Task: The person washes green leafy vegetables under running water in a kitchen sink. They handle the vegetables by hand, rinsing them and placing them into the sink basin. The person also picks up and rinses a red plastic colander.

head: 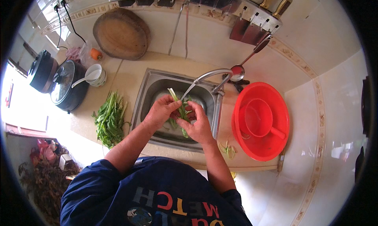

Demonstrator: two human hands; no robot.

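Over a stainless steel sink, both my hands hold one stalk of leafy green vegetable. My left hand pinches it near its pale cut end, which points up and away from me. Fingers of my right hand close around the leafy part lower down. A stream of water from the curved metal faucet falls just beside the stalk's upper end. Some greens show below my hands in the basin, partly hidden by them. On the counter left of the sink lies a bunch of leafy greens.
Right of the sink stands a red plastic basin holding a red dipper. Vegetable trimmings lie nearby. A lidded pot, stacked bowls with a spoon, a carrot and a round wooden chopping board stand at left.
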